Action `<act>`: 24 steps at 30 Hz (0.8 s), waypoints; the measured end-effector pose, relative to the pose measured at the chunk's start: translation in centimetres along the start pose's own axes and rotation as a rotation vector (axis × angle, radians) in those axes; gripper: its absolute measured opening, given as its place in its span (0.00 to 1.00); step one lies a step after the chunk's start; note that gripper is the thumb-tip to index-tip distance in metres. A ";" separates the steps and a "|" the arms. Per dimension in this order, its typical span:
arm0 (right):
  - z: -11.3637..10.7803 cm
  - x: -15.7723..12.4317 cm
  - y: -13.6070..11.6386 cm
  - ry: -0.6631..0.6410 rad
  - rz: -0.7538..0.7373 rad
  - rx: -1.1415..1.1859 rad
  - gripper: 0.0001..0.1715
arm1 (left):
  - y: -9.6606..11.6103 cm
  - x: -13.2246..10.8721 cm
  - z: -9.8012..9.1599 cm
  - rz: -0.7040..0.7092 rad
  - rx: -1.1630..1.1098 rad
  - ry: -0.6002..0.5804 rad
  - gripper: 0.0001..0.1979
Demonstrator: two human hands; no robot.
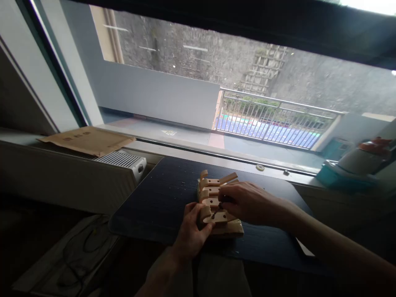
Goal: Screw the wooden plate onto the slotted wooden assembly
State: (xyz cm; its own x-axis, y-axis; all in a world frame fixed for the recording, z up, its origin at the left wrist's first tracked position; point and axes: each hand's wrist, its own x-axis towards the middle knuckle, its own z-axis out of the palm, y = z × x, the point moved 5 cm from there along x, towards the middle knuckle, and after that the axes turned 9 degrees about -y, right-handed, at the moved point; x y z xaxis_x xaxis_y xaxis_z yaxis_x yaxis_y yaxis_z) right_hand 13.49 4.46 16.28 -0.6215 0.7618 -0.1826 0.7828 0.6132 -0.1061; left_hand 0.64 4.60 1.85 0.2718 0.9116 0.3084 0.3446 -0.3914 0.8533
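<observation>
On the dark table in front of me lies a light wooden piece (213, 202) with several rows of curved strips, each with dark screws or holes. My left hand (193, 227) grips its near left edge, thumb along the front and fingers around the side. My right hand (243, 200) is closed over its right part, pinching a small dark driver-like tool (218, 207). The tool's thin shaft points down at a screw (213, 216) in the nearest row. Most of the tool is hidden in my fingers. A flat wooden block (230, 230) sits under the strips at the front.
The dark tabletop (157, 198) stands against a window sill, where a small roll of tape (260, 167) lies. A brown paper envelope (89, 140) rests on the radiator (120, 160) at left. A teal container (343, 177) stands at right. A pale flat object (305, 248) lies below my right forearm.
</observation>
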 end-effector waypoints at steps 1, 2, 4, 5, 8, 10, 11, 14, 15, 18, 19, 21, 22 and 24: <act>-0.1 0.0 0.0 0.002 0.000 0.000 0.08 | 0.0 0.0 0.0 0.000 0.002 -0.001 0.14; -0.1 0.0 -0.1 0.002 0.001 0.001 0.08 | 0.0 0.0 0.0 0.000 0.005 -0.002 0.14; -0.2 0.0 -0.2 -0.002 0.006 0.002 0.08 | 0.0 0.0 0.0 0.002 0.008 -0.001 0.14; -0.3 0.0 -0.3 -0.006 0.010 0.000 0.08 | 0.0 0.0 0.0 0.004 0.008 0.003 0.14; -0.5 0.1 -0.6 -0.014 0.016 0.005 0.08 | 0.0 0.0 0.0 0.005 0.005 0.013 0.14; -0.6 0.1 -0.8 -0.022 0.004 0.016 0.08 | 0.0 0.0 0.0 0.005 0.007 0.020 0.14; -0.6 0.1 -0.9 -0.026 -0.007 0.018 0.07 | -0.1 0.0 0.0 0.005 0.009 0.023 0.14; -0.7 0.1 -1.0 -0.035 -0.034 0.009 0.08 | -0.1 0.0 0.0 0.000 0.016 0.022 0.15; -0.7 0.1 -1.0 -0.038 -0.036 0.007 0.08 | -0.2 0.0 0.0 -0.002 0.017 0.021 0.15; -0.7 0.3 -0.9 -0.029 -0.055 0.014 0.08 | -0.1 0.0 0.0 0.000 0.018 0.025 0.14; -0.8 0.4 -0.9 -0.031 -0.070 0.019 0.08 | 0.0 0.0 0.0 0.002 0.017 0.030 0.14; -1.0 0.6 -0.9 -0.058 -0.106 0.029 0.07 | 0.0 0.0 -0.1 0.007 0.017 0.036 0.14; -1.0 0.8 -0.9 -0.085 -0.117 0.028 0.06 | 0.1 0.0 -0.1 0.008 0.018 0.037 0.14; -1.1 1.1 -0.9 -0.142 -0.125 0.011 0.05 | 0.1 0.0 -0.1 0.007 0.021 0.033 0.14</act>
State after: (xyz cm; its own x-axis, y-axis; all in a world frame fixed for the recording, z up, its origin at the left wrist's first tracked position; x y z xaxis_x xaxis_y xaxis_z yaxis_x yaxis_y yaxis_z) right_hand 12.05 5.01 17.22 -0.7037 0.6423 -0.3038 0.7007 0.6982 -0.1467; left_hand 0.60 4.59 1.96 0.2447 0.9122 0.3286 0.3614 -0.4003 0.8421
